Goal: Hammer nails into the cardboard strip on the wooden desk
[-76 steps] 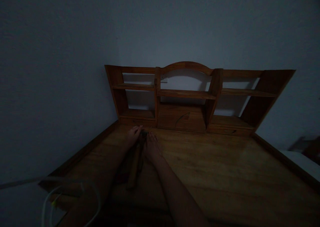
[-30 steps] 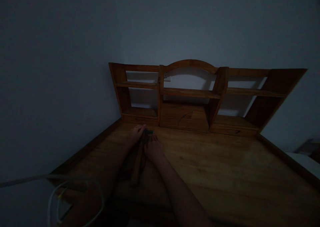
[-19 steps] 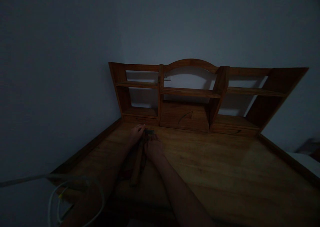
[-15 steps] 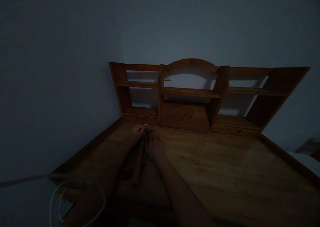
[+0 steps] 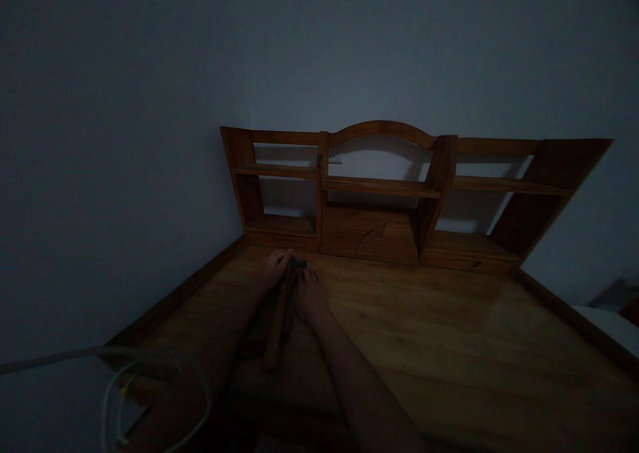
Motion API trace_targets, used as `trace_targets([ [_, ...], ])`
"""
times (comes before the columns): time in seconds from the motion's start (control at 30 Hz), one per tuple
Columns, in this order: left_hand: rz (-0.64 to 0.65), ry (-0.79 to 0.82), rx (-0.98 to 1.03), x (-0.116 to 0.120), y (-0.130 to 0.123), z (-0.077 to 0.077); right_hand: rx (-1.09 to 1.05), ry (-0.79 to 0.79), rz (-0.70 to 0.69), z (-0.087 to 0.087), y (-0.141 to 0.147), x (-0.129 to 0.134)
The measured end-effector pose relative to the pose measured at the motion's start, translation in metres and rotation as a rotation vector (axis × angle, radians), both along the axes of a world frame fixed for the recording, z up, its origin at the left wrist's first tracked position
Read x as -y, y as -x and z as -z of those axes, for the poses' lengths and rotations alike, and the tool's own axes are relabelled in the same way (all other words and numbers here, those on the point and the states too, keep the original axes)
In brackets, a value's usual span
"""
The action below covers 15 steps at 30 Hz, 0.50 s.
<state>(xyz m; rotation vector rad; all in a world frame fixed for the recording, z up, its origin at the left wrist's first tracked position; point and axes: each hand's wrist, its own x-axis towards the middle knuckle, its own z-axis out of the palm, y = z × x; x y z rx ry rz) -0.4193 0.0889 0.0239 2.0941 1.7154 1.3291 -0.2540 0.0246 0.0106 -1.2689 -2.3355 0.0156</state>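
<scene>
On the wooden desktop (image 5: 399, 320) lies what looks like a hammer (image 5: 275, 333), its wooden handle pointing toward me and its small dark metal head at the far end. My left hand (image 5: 273, 267) is at the left side of the head, with thumb and fingers pinched together against it. Just right of the handle is my right hand (image 5: 310, 297), palm down, fingers slightly bent and a little apart, the tips just below the metal head. Dim light hides the exact finger contact. A dark, thin shape beside the handle cannot be made out.
A wooden shelf unit (image 5: 382, 185) with an arched top stands along the desk's back edge, against the wall (image 5: 150, 107). A raised wooden rim (image 5: 184, 290) borders the left side. A pale cable (image 5: 104, 400) loops at lower left, over my left forearm.
My right hand has drawn back slightly toward me, uncovering more of the metal head. My left hand stays nearly in place. The view has shifted a little.
</scene>
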Motion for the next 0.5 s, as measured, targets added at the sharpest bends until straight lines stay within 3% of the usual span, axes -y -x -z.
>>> trace_targets([
  [0.23, -0.035, -0.009, 0.012, -0.002, -0.001, 0.001, 0.062, 0.042, -0.029, 0.002, 0.001, -0.001],
  [0.5, -0.013, -0.013, 0.029, 0.002, -0.002, -0.002, 0.119, 0.073, -0.068, -0.011, 0.001, 0.009],
])
